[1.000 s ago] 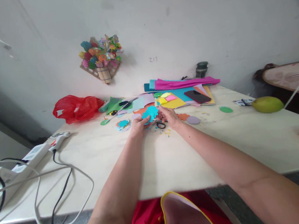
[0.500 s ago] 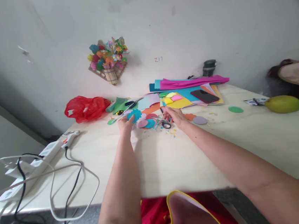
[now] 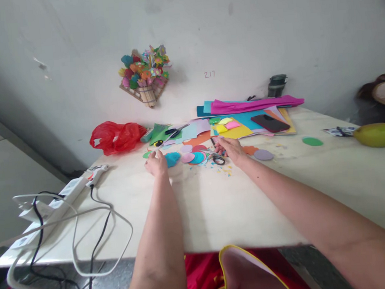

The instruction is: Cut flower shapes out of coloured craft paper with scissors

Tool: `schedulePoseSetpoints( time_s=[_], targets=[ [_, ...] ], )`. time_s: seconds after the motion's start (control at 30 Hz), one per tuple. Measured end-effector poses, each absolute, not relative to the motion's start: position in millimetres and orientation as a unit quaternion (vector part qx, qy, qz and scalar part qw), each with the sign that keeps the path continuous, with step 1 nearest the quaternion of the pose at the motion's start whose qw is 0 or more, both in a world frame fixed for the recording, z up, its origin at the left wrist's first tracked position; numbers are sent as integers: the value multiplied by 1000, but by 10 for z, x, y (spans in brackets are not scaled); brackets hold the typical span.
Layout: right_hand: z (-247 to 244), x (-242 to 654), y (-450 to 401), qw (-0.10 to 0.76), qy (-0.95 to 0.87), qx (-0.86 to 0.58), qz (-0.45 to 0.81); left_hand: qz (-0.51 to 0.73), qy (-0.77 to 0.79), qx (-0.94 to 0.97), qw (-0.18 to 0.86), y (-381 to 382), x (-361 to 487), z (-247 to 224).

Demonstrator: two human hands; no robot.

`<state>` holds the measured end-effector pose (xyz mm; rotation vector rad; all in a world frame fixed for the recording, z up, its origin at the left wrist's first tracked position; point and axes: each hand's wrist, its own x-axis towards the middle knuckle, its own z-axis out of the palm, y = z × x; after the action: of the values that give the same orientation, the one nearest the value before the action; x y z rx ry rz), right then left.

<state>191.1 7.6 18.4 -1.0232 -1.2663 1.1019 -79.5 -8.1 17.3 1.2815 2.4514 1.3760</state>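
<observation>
My left hand (image 3: 156, 163) is over the table with its fingers apart and nothing visible in them. Just to its right lies a blue scalloped paper piece (image 3: 172, 159). My right hand (image 3: 230, 150) has its fingers curled around a pair of scissors (image 3: 218, 160); one black handle loop shows below the fingers and the blades point left. Between the hands lie paper circles, among them a pink circle (image 3: 187, 157) and a blue circle (image 3: 199, 158). An orange scalloped piece (image 3: 250, 150) and a lilac circle (image 3: 263, 155) are right of my right hand.
A red plastic bag (image 3: 117, 137) lies at the back left, near black-handled scissors (image 3: 171, 132). Colored sheets (image 3: 239, 131) and a phone (image 3: 270, 123) lie behind. A power strip (image 3: 49, 213) with cables is at left. A green circle (image 3: 312, 141) and a yellow-green fruit (image 3: 380, 135) are at right.
My left hand has let go of the blue scalloped piece, which now lies on the table, and has moved left of it. My right hand stays at the scissors. The view has shifted slightly left.
</observation>
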Motion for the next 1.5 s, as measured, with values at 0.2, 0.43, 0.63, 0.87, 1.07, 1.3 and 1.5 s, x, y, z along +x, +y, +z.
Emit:
schedulePoseSetpoints(
  time_s=[0.2,0.43,0.63,0.87,1.07,1.3,1.5],
  targets=[
    [60,1976,197,546,-598,-483,334,532,744,401,52,-74,-606,202],
    [-24,2034,250,422,-739,-523,35,372,742,557,18,-116,-307,163],
    [-107,1998,242,385,-792,-472,-50,267,734,624,-3,-129,-205,65],
    [-138,1991,245,392,-781,-482,-70,202,748,631,-17,-107,-181,49],
    [-167,1998,271,384,-784,-482,-70,208,754,623,-2,-89,-185,53],
    [-159,1990,263,366,-786,-493,-67,247,751,612,-3,-78,-200,49],
    [-163,1989,264,363,-790,-490,-66,333,746,576,6,-4,-246,34]
  ],
)
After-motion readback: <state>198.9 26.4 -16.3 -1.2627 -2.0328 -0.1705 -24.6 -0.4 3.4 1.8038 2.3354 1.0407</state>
